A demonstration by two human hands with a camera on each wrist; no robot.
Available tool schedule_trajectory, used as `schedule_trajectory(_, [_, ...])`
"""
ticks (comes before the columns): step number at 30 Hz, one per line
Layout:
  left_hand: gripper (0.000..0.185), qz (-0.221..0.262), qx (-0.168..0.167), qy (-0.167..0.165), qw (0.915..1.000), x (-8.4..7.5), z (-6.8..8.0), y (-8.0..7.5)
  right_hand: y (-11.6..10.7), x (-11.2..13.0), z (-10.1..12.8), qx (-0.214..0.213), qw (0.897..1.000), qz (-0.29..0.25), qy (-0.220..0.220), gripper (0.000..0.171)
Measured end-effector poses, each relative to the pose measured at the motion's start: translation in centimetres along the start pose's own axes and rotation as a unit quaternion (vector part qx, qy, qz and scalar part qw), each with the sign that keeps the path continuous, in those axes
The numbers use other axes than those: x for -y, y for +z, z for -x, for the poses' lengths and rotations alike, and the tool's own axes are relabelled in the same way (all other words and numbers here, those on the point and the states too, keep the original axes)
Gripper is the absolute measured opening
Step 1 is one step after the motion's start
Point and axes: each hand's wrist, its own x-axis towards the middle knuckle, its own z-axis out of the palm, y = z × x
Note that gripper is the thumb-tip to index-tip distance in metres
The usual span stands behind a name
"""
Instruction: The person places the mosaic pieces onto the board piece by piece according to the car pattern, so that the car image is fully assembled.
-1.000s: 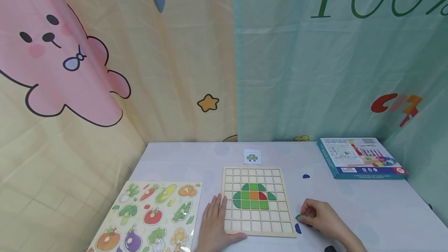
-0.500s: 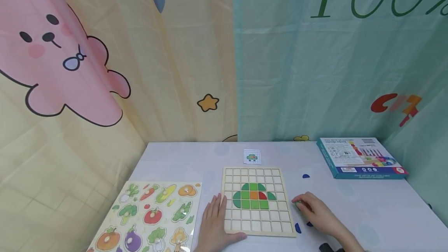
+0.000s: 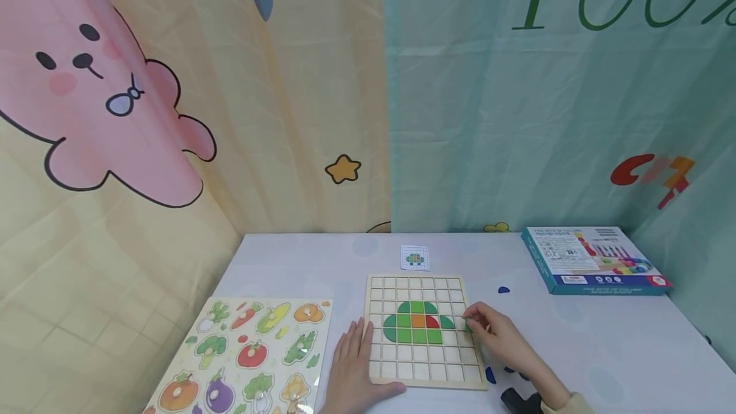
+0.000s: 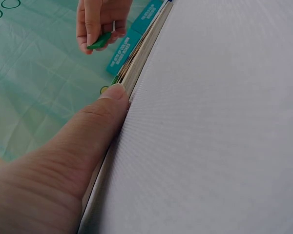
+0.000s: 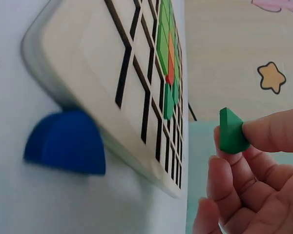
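You were in a curtained-off corner furnished like a children's play space; whether in a home, school or studio could not be told. A cream curtain (image 3: 299, 107) with a pink bear (image 3: 129, 139) and an orange star (image 3: 343, 170) met a teal curtain (image 3: 489, 114) behind your pale table (image 3: 322, 270), which bore a gridded puzzle board (image 3: 428, 384), a board of vegetable pictures (image 3: 276, 370) and a brightly printed box (image 3: 592, 260).

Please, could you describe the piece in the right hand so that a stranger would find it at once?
On the pale table, find the wooden grid board. At its right edge in the head view, a right hand pinches a small green piece. Unlike the green pieces set in the grid, it is held in the air; the loose piece beside the board's corner is blue.
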Motion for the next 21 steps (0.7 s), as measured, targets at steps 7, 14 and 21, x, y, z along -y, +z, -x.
schedule_trajectory(7, [0.123, -0.001, -0.007, 0.002, 1.0000, 0.0, 0.1, 0.1, 1.1, 0.5, -0.5, -0.022, 0.999, -0.030, 0.025, 0.010])
schedule_trajectory(14, [0.122, -0.002, -0.020, 0.008, 0.9998, -0.1, 0.1, 0.1, 1.7, 0.5, -0.5, 0.010, 0.997, -0.070, 0.027, 0.012])
schedule_trajectory(21, [0.122, -0.003, -0.005, 0.005, 1.0000, -0.1, 0.0, -0.1, 2.0, 0.4, -0.6, 0.015, 0.997, -0.058, 0.045, 0.013])
